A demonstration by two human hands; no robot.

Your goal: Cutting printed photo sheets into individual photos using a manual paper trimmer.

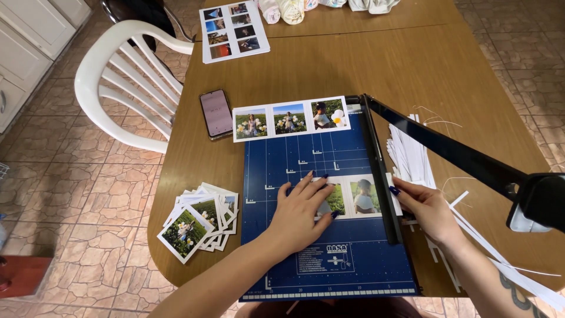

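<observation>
Under both hands spreads a brown wooden table (376, 65) with a smooth, grained top and a rounded near-left corner, bare wood stretching well beyond the fingertips. On it lies a flat, dark blue paper trimmer (306, 159), a rectangular board printed with a pale grid; its long black blade arm (447, 147) is raised, slanting up from the far hinge toward the right, where its handle shows at the frame edge. A white plastic slatted chair (126, 82) stands off the table's left edge over a stone-patterned tile floor.

The left hand (303, 215) rests flat, fingers spread and open, pressing on a glossy photo strip (350, 197) that lies across the board's middle; its fingertips (310, 175) cover the strip's left part, and two pictures show just right of them. The right hand (426, 209) sits beyond the cutting edge, thumb and fingers lightly pinching the strip's white right end, which pokes past the black rail.

Beyond the left fingertips, a second strip of three photos (291, 119) lies along the board's far edge. A heap of thin white paper offcuts (412, 159) lies just beyond the right fingers, curling slivers scattered over the wood. Well left of the left hand sits a fanned stack of cut square photos (200, 224), and beyond it a pink phone (216, 113). A printed photo sheet (234, 30) lies at the far end.
</observation>
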